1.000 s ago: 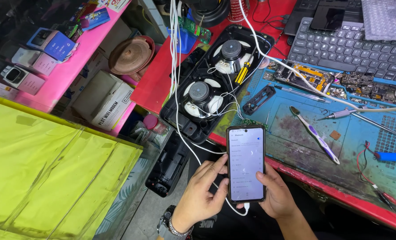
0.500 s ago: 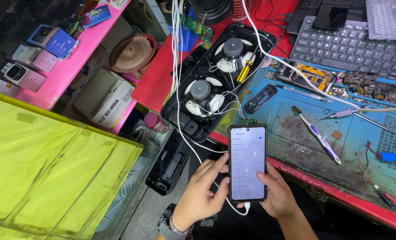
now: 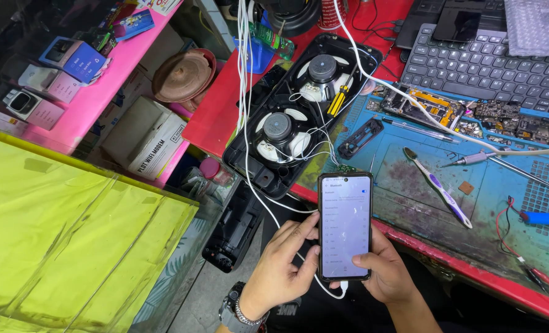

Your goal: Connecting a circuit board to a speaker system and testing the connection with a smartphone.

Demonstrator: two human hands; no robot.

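Both hands clasp a smartphone upright below the counter edge: left hand grips its side, right hand cradles it, thumb on the lit settings list. White cable plugged in; opened speaker housing lies unassembled, apparently awaiting testing.

At the bottom centre of the frame, both forearms are bare, without sleeves. The left hand has a dark wristwatch with a silvery metal band; the right hand wears nothing.
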